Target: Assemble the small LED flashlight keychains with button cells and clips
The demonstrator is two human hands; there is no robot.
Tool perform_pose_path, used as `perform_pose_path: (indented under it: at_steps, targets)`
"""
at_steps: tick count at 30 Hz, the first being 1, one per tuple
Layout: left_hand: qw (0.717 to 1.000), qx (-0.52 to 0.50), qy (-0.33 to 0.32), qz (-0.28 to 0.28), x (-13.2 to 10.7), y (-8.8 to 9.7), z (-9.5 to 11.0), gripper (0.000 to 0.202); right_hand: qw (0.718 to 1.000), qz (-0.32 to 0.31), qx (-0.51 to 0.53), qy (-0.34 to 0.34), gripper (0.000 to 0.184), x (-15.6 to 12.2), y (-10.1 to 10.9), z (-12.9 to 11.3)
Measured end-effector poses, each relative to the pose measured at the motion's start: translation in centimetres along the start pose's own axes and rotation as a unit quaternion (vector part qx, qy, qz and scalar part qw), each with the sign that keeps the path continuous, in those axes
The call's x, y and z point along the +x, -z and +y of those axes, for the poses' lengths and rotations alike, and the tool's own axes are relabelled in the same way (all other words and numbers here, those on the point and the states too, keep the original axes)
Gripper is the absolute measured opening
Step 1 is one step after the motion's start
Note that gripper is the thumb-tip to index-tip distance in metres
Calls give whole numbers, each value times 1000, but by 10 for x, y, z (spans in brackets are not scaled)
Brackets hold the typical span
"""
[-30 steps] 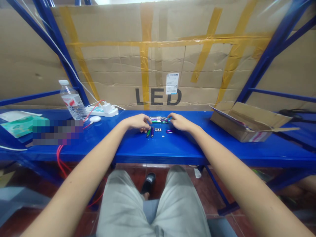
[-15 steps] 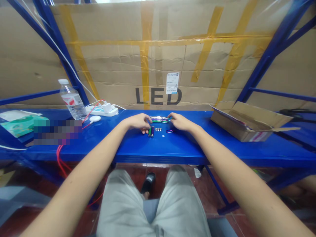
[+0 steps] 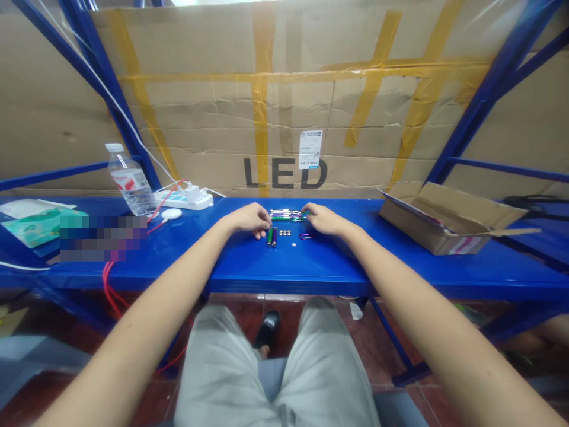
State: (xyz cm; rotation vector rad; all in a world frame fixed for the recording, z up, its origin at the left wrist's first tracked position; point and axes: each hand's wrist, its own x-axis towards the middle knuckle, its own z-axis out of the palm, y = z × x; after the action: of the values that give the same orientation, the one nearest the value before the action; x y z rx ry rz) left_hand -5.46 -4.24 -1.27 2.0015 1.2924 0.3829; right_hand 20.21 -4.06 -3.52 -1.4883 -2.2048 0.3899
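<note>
My left hand (image 3: 252, 219) is closed in a pinch beside two short shiny tubes, one green and one purple (image 3: 272, 237). What its fingertips hold, if anything, is too small to make out. Across from it, my right hand (image 3: 324, 219) has its fingers apart and reaching toward the right end of a row of shiny coloured metal tubes (image 3: 281, 215). Whether it touches them I cannot tell. A purple carabiner (image 3: 306, 236) lies just below this hand. Several small silver button cells (image 3: 285, 233) sit between the hands, with a small white disc (image 3: 294, 245) in front.
An opened cardboard box (image 3: 448, 222) stands right on the blue table (image 3: 293, 270). To the left are a water bottle (image 3: 131, 187), a white power strip (image 3: 202, 200), red cables (image 3: 106, 276) and a green packet (image 3: 40, 225). A large LED carton (image 3: 200, 136) rises behind.
My left hand's fingers have drawn together and shifted slightly off the green and purple tubes. My right hand has hardly moved.
</note>
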Motion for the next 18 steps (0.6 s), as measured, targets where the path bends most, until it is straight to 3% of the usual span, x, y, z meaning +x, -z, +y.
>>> perform_pose_path:
  at_steps: [18]
  targets:
    - [1000, -5, 5, 11, 1, 0, -1, 10, 1000, -7, -4, -13, 34, -3, 3, -8]
